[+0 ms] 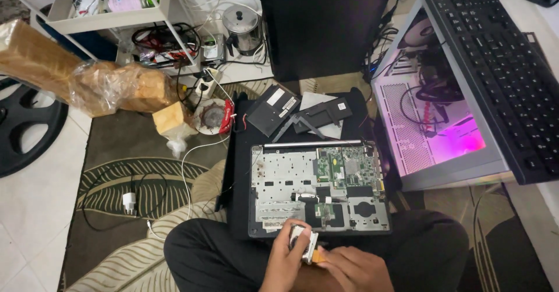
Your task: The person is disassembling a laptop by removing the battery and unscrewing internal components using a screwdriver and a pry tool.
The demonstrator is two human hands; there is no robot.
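small metal part [305, 242] pinched between fingers [291, 236] of both hands

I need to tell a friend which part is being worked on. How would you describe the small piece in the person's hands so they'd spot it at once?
Start at the opened laptop lying on the seated person's lap, its circuit boards bare. At its near edge, the left hand and right hand meet around a small silvery metal component. Unlike the parts fixed inside the laptop, it is loose, with an orange bit below.
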